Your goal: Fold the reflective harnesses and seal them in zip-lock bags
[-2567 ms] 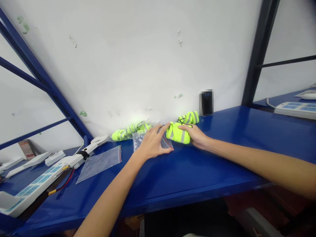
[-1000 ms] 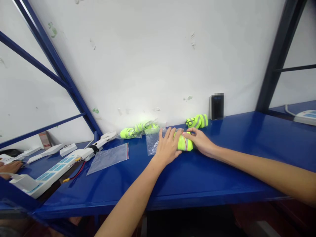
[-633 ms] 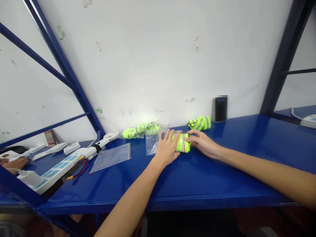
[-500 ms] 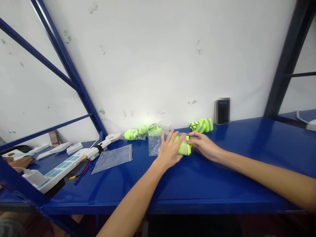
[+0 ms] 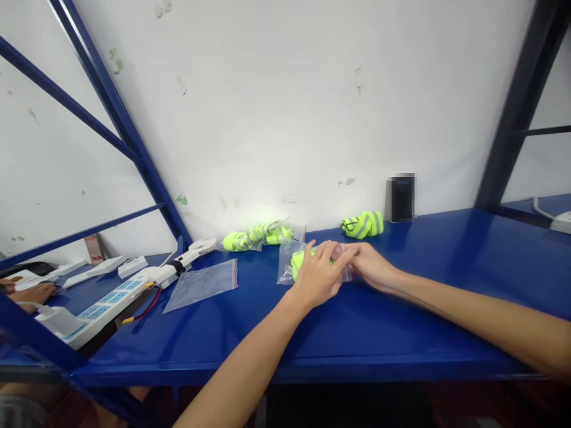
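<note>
A clear zip bag (image 5: 289,266) lies on the blue bench with a rolled neon-yellow reflective vest (image 5: 298,264) inside it. My left hand (image 5: 319,276) covers the middle of the bag and holds it from above. At the bag's right end, my right hand (image 5: 372,266) grips the plastic with its fingertips, touching my left hand. Much of the roll is hidden under my fingers. Further back, more rolled reflective vests (image 5: 237,241) lie near the wall, and another rolled vest (image 5: 363,225) sits behind my right hand.
An empty zip bag (image 5: 200,286) lies left of my hands. Beyond it are a white power strip (image 5: 104,310) and a small handheld fan (image 5: 200,245). A co-worker's hand (image 5: 35,292) shows at far left. A blurred black object (image 5: 401,199) stands against the wall.
The rolled vest, earlier outside the bag, now sits inside it. My hands have closed together over the bag, which has shifted right. The view has shifted slightly.
</note>
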A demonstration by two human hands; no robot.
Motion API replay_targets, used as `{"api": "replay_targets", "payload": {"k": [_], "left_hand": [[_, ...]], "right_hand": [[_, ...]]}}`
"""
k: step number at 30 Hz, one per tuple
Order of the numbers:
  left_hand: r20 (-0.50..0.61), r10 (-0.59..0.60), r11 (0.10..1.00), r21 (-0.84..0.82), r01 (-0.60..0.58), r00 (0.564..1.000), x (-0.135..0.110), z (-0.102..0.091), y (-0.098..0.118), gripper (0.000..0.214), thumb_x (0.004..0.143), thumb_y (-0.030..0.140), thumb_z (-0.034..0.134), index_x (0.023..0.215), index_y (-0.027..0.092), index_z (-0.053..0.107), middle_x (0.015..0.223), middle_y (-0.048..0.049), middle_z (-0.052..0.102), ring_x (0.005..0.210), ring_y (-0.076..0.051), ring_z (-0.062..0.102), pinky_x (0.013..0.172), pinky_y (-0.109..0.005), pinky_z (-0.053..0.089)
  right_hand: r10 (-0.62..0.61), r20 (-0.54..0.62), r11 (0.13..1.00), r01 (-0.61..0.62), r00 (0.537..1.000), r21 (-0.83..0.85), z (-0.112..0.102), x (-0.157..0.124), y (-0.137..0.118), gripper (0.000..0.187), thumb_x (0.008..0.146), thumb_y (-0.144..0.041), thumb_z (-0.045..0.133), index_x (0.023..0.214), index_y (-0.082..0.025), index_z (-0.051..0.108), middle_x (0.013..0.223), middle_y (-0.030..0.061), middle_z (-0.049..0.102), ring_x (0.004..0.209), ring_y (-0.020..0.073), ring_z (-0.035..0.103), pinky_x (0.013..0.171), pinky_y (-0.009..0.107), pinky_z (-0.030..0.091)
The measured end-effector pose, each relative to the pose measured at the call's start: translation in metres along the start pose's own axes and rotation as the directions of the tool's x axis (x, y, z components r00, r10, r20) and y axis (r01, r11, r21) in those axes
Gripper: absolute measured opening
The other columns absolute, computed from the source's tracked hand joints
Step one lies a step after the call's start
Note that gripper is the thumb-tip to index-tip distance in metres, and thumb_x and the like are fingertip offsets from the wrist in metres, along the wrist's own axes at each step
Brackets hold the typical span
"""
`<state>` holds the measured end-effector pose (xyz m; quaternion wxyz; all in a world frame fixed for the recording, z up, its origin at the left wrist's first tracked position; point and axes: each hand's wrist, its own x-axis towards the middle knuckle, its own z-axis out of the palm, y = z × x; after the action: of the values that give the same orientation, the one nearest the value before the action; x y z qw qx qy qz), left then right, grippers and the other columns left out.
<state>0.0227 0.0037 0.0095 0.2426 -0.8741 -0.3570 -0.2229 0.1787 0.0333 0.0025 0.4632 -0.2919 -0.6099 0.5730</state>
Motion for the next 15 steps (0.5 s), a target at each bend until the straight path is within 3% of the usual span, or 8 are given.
{"api": "replay_targets", "payload": {"k": [5, 9, 12, 15], "left_hand": [[0.052, 0.086, 0.996, -0.026, -0.084, 0.995, -0.002, -0.006, -0.002, 0.066, 0.079, 0.016, 0.054, 0.142, 0.023, 0.036, 0.136, -0.0157, 0.045, 0.131, -0.032, 0.037, 0.109, -0.053, 0.024], [0.065, 0.095, 0.956, -0.285, -0.072, 0.993, -0.005, -0.018, -0.004, 0.08, 0.074, 0.029, 0.065, 0.145, 0.028, 0.03, 0.147, -0.0136, 0.031, 0.139, -0.034, 0.025, 0.113, -0.054, 0.02], [-0.023, -0.035, 0.849, -0.528, 0.017, 0.999, -0.004, -0.029, -0.017, 0.082, 0.078, 0.041, 0.063, 0.148, 0.028, 0.022, 0.15, -0.0131, 0.028, 0.139, -0.031, 0.027, 0.112, -0.049, 0.026], [-0.071, -0.24, 0.809, -0.566, 0.159, 0.968, -0.001, -0.038, -0.047, 0.062, 0.086, 0.04, 0.054, 0.143, 0.025, 0.032, 0.146, -0.0122, 0.036, 0.137, -0.03, 0.029, 0.113, -0.049, 0.024]], "right_hand": [[0.031, 0.142, 0.998, -0.038, 0.989, 0.049, -0.001, -0.003, 0.001, 0.024, 0.071, -0.023, 0.059, 0.092, -0.017, 0.07, 0.091, 0.0053, 0.071, 0.089, 0.0229, 0.062, 0.08, 0.035, 0.045], [0.116, 0.204, 0.988, -0.133, 0.972, 0.074, -0.005, -0.002, 0.003, 0.023, 0.072, -0.027, 0.055, 0.087, -0.019, 0.07, 0.095, 0.0065, 0.071, 0.101, 0.0258, 0.059, 0.092, 0.039, 0.041], [0.096, 0.277, 0.986, -0.13, 0.956, 0.107, -0.006, -0.002, -0.003, 0.024, 0.074, -0.034, 0.051, 0.08, -0.018, 0.069, 0.095, 0.0075, 0.07, 0.098, 0.0265, 0.059, 0.091, 0.04, 0.042], [0.103, 0.25, 0.991, -0.079, 0.963, -0.106, -0.003, -0.002, -0.009, 0.023, 0.075, -0.038, 0.059, 0.078, -0.017, 0.067, 0.086, 0.0057, 0.068, 0.084, 0.024, 0.06, 0.08, 0.037, 0.045]]}}
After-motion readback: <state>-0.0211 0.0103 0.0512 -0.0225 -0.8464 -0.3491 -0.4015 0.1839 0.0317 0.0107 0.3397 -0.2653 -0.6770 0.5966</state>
